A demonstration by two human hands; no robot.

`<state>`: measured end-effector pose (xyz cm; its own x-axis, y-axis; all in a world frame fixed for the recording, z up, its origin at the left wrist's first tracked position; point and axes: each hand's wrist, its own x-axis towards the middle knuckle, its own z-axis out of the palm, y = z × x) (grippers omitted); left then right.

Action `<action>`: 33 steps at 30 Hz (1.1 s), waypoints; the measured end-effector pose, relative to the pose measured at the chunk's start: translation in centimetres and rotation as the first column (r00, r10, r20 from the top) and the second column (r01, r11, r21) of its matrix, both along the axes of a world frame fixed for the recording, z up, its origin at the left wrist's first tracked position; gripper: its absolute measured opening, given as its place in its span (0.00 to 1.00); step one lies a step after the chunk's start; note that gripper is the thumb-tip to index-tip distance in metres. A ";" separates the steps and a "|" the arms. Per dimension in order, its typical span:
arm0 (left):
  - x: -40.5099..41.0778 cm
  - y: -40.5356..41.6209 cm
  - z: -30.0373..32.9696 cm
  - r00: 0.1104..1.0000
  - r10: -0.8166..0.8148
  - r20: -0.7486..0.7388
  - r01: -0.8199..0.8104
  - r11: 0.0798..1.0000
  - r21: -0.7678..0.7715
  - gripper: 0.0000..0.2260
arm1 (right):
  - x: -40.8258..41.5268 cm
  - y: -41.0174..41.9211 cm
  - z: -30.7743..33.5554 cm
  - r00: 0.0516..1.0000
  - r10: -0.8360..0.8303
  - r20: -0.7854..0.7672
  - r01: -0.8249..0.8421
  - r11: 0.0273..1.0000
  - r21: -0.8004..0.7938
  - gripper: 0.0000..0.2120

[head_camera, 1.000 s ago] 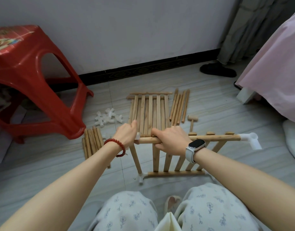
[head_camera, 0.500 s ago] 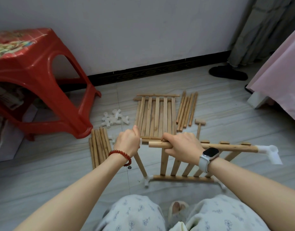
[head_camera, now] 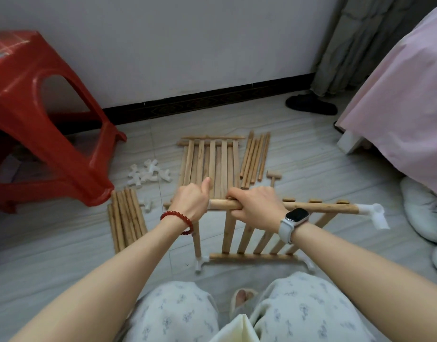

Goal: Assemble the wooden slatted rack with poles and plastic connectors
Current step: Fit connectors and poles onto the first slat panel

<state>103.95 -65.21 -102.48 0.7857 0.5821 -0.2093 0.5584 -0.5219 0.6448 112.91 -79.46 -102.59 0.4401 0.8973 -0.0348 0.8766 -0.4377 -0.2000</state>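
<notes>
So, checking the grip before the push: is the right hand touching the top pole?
Touching. The head view shows the right hand with fingers wrapped around the top pole.

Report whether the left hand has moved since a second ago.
Yes. The left hand shifted slightly right, further across the flat slatted panel on the floor.

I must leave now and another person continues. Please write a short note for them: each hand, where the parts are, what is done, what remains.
Left hand: closed around the connector at the left end of the top pole.
Right hand: grips that pole.
Done: slatted panel stands upright, white corner connector on the pole's right end, connectors at the bottom corners.
Parts: second slatted panel flat on the floor, long poles right of it, short poles on the left, spare connectors, small mallet.
Left: seat the left joint, then add poles and the second panel.
</notes>
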 end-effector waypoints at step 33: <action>-3.4 2.8 -0.5 0.937 0.255 0.236 -0.147 0.907 -0.395 0.21 | -1.4 3.2 -0.4 1.000 0.028 -0.009 -0.028 1.000 -0.007 0.08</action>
